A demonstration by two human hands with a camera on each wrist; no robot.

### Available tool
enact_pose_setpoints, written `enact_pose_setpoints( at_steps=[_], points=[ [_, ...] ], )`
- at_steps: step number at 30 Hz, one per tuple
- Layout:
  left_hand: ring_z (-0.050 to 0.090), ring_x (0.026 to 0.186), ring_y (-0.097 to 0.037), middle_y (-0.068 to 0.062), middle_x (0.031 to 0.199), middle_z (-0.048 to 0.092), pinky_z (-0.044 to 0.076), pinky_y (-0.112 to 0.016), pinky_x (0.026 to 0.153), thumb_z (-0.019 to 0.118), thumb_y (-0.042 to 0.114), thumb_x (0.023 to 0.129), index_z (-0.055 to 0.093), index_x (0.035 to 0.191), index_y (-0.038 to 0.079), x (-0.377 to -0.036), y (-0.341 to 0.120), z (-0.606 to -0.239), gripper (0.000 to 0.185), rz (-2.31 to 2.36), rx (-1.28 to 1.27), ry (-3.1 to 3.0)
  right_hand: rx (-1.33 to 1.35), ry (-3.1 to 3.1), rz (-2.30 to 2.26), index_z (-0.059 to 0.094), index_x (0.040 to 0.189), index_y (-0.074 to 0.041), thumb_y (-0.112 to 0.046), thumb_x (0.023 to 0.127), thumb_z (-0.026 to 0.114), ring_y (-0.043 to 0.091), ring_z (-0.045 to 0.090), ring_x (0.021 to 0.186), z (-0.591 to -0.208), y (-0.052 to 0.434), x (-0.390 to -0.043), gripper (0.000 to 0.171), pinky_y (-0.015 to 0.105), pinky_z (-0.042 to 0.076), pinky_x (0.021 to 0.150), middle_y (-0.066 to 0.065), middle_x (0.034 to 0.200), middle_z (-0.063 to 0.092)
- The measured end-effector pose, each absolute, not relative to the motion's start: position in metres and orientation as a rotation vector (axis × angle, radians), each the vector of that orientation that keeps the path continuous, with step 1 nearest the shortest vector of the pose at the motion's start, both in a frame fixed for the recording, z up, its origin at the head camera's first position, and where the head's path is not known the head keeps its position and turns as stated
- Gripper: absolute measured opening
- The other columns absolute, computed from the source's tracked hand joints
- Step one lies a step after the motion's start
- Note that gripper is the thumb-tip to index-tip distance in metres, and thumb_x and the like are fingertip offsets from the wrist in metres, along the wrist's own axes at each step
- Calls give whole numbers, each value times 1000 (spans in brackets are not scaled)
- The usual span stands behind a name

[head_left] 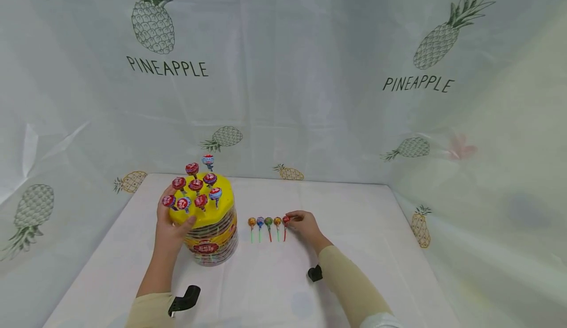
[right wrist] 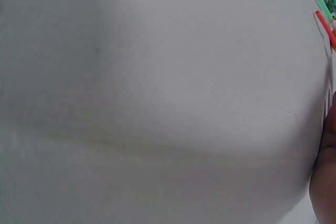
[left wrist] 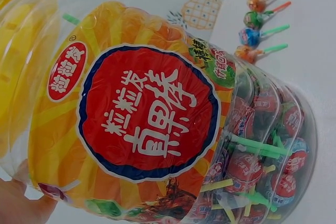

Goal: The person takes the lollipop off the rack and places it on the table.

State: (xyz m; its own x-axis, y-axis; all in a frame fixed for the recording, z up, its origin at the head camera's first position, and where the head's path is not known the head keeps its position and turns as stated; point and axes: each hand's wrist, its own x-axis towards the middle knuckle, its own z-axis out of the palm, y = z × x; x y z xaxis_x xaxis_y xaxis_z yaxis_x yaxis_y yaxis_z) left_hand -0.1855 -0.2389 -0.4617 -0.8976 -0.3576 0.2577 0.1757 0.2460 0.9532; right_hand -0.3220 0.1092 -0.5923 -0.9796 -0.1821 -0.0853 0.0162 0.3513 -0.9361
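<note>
A large clear plastic candy jar [head_left: 211, 242] stands on the left half of the table, with lollipops inside and an orange-and-red label [left wrist: 147, 108]. Several lollipops [head_left: 196, 185] stick up out of its yellow lid [head_left: 224, 201]. My left hand [head_left: 172, 227] grips the jar's top from the left, thumb on the near side of the lid. To the right, several lollipops lie in a row, including a green one [head_left: 268, 221]. At the row's right end my right hand [head_left: 305, 224] pinches the head of a red lollipop [head_left: 285, 219], its stick pointing towards me.
The white table [head_left: 354, 249] meets a pineapple-printed curtain [head_left: 288, 96] at the back and sides. Black wrist mounts sit on both forearms, the left one [head_left: 188, 298] just in front of the jar.
</note>
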Motion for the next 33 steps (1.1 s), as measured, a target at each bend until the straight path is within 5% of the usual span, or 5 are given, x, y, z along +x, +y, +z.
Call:
enact_pose_setpoints(
  at_steps=[19,33],
  points=[
    [30,138,-21,6,156,22,36,-14,102,71,10,88,28,152,26,-184,-237,-460,79,-1671,114,-2079,-178,2457,-1633,72,114,-9,-4,87,71,19,54,82,-592,111,-322,28,26,49,63,5,99,64],
    [35,135,-23,5,153,25,40,-10,95,72,21,89,21,153,37,-186,-238,-462,83,-1700,154,-2107,-172,2493,-1599,73,110,-7,-8,85,76,18,56,84,-592,110,-322,25,27,49,68,5,101,65]
  ],
)
